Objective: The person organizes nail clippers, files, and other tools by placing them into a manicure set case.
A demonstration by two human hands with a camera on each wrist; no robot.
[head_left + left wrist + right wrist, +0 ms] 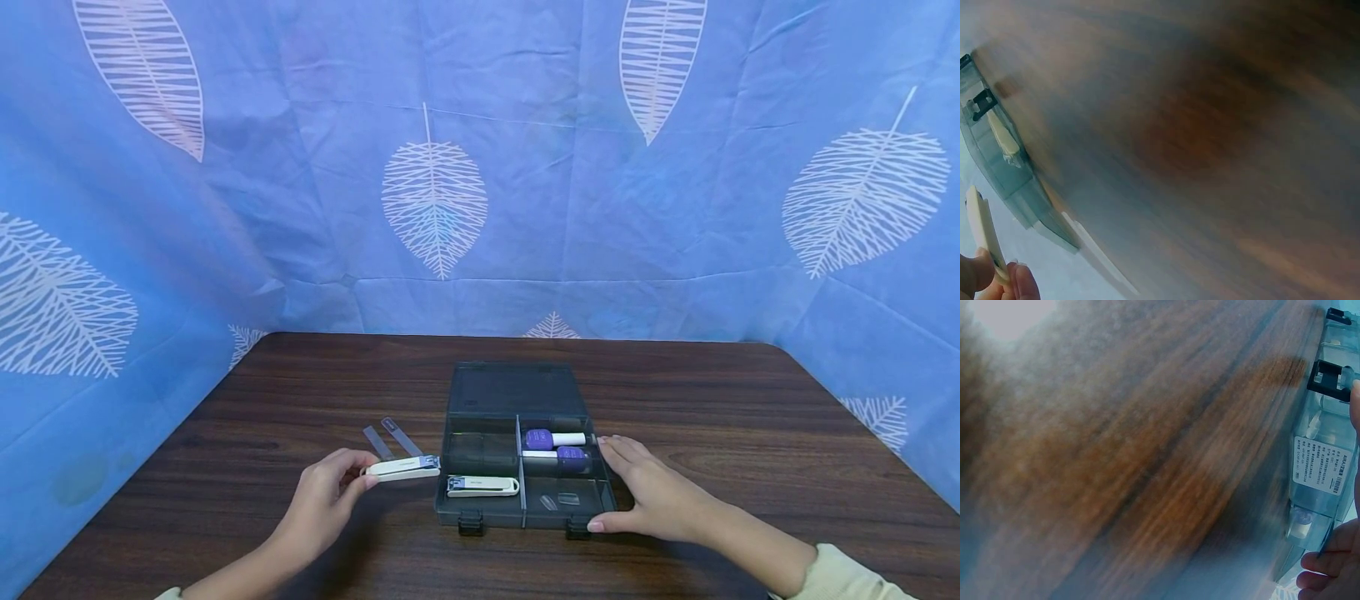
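My left hand [324, 493] pinches a white nail clipper [403, 469] by one end, just left of a dark see-through divided box [480, 450]. Its other end comes close to the box's left wall. In the left wrist view the same nail clipper [985, 231] sits between thumb and fingers. A second nail clipper [482, 487] lies in the box's front left compartment. My right hand [648, 492] rests against the box's right side, thumb at the front corner and fingers along the wall. In the right wrist view, fingertips [1319, 569] touch the box's edge.
Two purple nail polish bottles [573, 458] lie in a right compartment. Small clear pieces [568, 499] sit in front of them. Two clear strips [401, 437] lie on the wooden table [697, 400], left of the box. The box's lid [517, 387] is folded back.
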